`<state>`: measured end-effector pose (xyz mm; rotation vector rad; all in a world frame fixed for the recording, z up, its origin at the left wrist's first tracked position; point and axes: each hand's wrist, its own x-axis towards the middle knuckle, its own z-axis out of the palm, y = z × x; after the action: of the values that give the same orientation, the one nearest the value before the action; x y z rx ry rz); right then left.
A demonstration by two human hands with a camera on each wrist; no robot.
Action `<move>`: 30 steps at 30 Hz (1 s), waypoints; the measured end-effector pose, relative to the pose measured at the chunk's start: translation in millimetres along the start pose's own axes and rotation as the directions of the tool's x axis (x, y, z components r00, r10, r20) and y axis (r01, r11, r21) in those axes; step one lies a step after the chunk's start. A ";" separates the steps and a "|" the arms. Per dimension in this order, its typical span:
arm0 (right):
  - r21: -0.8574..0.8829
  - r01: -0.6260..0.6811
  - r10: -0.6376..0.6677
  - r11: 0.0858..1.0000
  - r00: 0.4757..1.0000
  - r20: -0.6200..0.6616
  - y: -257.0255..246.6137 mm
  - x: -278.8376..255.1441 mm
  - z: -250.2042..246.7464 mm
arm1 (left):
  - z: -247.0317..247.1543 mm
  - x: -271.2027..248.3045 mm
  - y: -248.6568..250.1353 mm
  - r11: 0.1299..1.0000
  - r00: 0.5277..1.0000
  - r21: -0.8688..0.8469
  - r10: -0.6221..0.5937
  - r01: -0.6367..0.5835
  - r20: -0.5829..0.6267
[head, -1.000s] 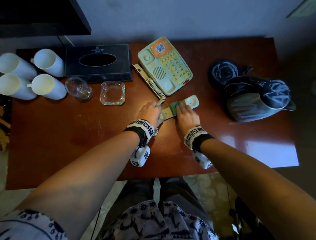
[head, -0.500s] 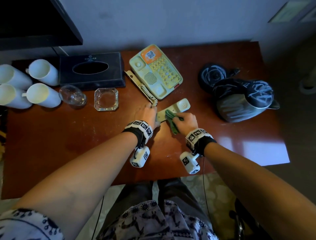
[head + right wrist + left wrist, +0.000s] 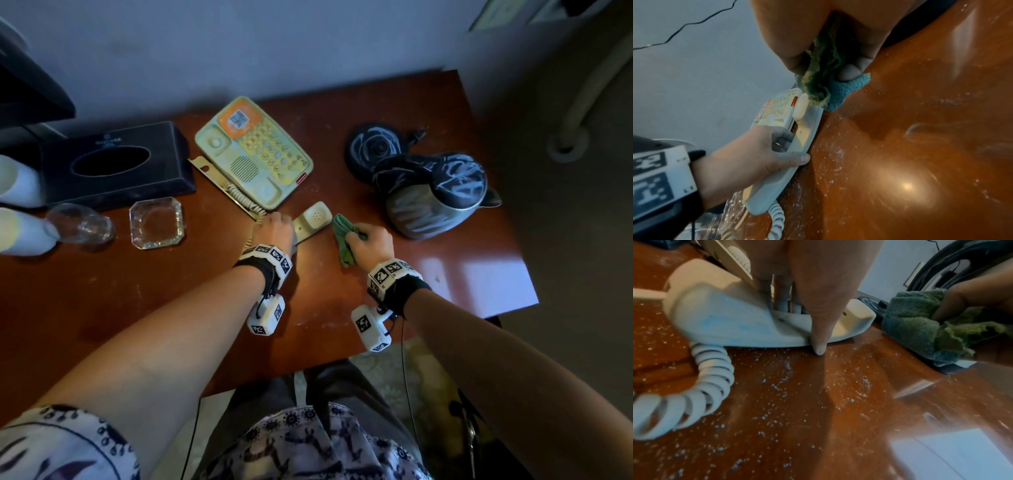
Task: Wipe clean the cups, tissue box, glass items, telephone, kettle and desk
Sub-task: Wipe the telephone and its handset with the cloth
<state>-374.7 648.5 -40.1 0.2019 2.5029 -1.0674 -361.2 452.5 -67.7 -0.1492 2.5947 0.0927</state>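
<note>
Nearest the person, the front of the glossy red-brown wooden desk (image 3: 137,308) is speckled with pale crumbs and dust, plain in the left wrist view, so the desk itself looks not yet wiped. Just beyond, the left hand (image 3: 274,228) grips the cream plastic telephone handset (image 3: 313,219), thumb on its near edge and fingers curled over the far side, holding it down on the wood with its coiled cord (image 3: 701,395) trailing toward the wrist. The right hand (image 3: 371,240) pinches a bunched green cloth (image 3: 344,240) between thumb and fingers, right beside the handset's earpiece end; whether cloth and plastic touch I cannot tell. Judging by this, the handset is being cleaned now. Farther back sit the pale green telephone base (image 3: 253,154), a square clear glass ashtray (image 3: 157,222), a clear drinking glass (image 3: 80,224), white cups (image 3: 20,233), a black tissue box (image 3: 113,168) and the dark metal kettle (image 3: 435,195) beside its round base (image 3: 375,150); nothing shows whether these are done.
</note>
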 end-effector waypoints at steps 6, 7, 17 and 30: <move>0.056 0.040 -0.040 0.998 0.999 0.000 -5.9 8.7 -4.4 | -12.7 5.7 -3.9 0.976 0.993 -0.219 0.012 0.013 0.116; 0.076 0.054 -0.053 0.996 0.998 -0.016 -10.2 9.3 -5.9 | -17.1 5.2 -6.4 0.957 0.993 -0.289 0.027 0.007 0.115; 0.143 0.324 -0.300 0.935 0.939 -0.170 -81.8 17.8 -24.8 | -68.9 -28.0 -47.3 0.458 0.957 -0.884 0.206 0.090 0.205; -0.299 0.723 -0.777 0.622 0.618 -0.120 -133.6 -22.4 0.5 | -96.0 -78.9 -92.5 0.391 0.968 -0.919 0.213 0.041 0.134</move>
<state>-392.6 555.7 57.0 -0.9572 2.9724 -1.0555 -331.5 358.5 51.8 -0.3671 1.9835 1.5310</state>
